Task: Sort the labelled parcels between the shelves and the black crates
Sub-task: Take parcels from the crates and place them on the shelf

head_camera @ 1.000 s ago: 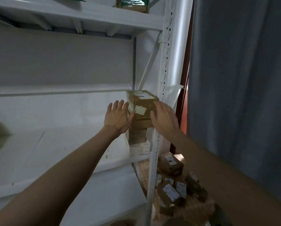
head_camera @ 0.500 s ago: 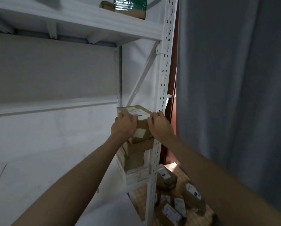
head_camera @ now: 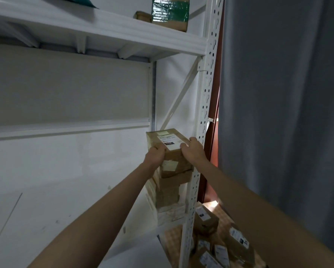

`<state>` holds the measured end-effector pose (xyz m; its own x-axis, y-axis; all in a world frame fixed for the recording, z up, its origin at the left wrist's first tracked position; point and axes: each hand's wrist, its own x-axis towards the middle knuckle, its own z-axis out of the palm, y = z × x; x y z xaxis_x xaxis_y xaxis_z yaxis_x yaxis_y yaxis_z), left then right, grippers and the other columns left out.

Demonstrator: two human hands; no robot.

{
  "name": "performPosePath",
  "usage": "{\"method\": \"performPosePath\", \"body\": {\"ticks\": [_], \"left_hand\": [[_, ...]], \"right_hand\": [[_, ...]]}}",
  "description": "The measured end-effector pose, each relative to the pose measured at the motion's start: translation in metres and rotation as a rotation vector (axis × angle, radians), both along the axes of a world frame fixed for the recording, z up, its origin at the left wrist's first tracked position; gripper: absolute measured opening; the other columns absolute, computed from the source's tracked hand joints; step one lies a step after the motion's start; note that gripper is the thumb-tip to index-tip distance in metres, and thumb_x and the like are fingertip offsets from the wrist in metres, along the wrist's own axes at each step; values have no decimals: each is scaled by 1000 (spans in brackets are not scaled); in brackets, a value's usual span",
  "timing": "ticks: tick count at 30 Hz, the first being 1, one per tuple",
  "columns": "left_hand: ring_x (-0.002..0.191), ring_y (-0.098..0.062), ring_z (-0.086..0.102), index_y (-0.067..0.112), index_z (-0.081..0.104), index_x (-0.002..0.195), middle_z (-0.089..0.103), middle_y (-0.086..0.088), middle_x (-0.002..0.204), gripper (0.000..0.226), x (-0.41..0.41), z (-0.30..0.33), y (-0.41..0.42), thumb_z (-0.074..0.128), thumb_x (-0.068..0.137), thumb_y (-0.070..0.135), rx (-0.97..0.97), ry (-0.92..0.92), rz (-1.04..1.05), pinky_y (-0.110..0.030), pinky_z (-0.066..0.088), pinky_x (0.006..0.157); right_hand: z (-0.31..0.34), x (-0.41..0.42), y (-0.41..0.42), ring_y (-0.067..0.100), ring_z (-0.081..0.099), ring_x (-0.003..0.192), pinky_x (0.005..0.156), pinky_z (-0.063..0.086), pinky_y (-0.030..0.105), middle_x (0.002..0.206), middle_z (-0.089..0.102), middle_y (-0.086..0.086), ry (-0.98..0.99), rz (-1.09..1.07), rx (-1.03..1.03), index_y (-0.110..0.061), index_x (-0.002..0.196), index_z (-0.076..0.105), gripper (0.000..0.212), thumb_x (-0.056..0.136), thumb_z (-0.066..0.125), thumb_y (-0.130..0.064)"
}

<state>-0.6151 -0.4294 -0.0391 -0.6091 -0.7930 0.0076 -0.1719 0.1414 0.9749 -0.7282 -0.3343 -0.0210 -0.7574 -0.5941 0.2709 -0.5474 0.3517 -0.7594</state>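
— What has changed since a second ago?

— Both hands, then flat against the sides of the brown cardboard parcel with the white label (head_camera: 169, 145), are now curling over its near top edge.

— How are they gripping?

— The left hand (head_camera: 155, 155) is clasping the left corner, the right hand (head_camera: 192, 151) the right, both arms reaching up and forward.

— Where is the parcel sitting?

— It is topping a stack of cardboard boxes (head_camera: 168, 192) at the right end of the white metal shelf (head_camera: 46, 219), beside the perforated white upright (head_camera: 203, 120).
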Motion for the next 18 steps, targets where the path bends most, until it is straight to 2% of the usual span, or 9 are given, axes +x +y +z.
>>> {"method": "performPosePath", "body": {"ticks": [2,4,8,10,11,13,15,16,18], "left_hand": [[110,-24,62,12,53,136,63,-9,128,54,6,0,5,35,100,48,9,60,15,-32,49,82],[106,-19,63,18,53,134,64,-4,127,51,13,-2,9,35,99,51,-47,135,27,-30,50,77],[109,-10,62,29,55,126,65,10,120,28,33,-5,19,54,99,38,-244,339,32,-30,53,85],[117,-10,60,36,57,126,66,14,122,33,39,-9,22,63,94,44,-400,364,14,-36,54,92],[122,-14,58,37,56,129,64,13,126,42,40,-11,23,65,91,51,-468,348,19,-41,55,95],[129,-20,53,37,50,138,59,11,134,56,42,-17,24,64,88,58,-522,348,37,-47,53,99],[132,-15,48,37,48,140,54,13,135,59,49,-15,32,63,87,57,-532,385,71,-46,50,103],[132,-12,47,36,48,139,52,14,134,58,53,-13,37,63,86,54,-535,395,91,-46,49,104],[131,-5,44,34,47,141,49,15,133,60,59,-12,40,64,86,51,-541,388,111,-44,46,107]], "right_hand": [[-1,7,4,31,51,124,100,47,44,140,47,14,20,10,-65,-4,147,38,56,99,52,-28],[-7,13,9,29,52,123,100,48,45,135,43,10,30,24,-149,-6,143,43,54,96,56,-30],[-19,24,20,21,52,115,103,50,44,119,37,-1,-79,78,-355,-21,133,55,42,94,63,-37],[-23,30,23,19,53,118,102,50,41,125,40,-3,-109,115,-428,-30,137,50,47,93,64,-39],[-24,32,24,16,55,119,99,52,38,129,45,-3,-114,148,-477,-33,139,47,49,92,64,-39],[-27,38,26,6,61,113,87,55,21,130,58,-3,-114,213,-570,-34,138,45,46,96,62,-31],[-27,45,28,1,63,109,79,53,12,126,63,-9,-105,244,-607,-38,135,43,42,99,60,-23],[-28,47,29,2,63,111,82,54,15,126,63,-12,-97,244,-626,-42,135,43,43,99,60,-26],[-29,50,30,4,62,115,92,55,31,129,62,-17,-88,241,-637,-46,137,42,48,94,60,-38]]}}
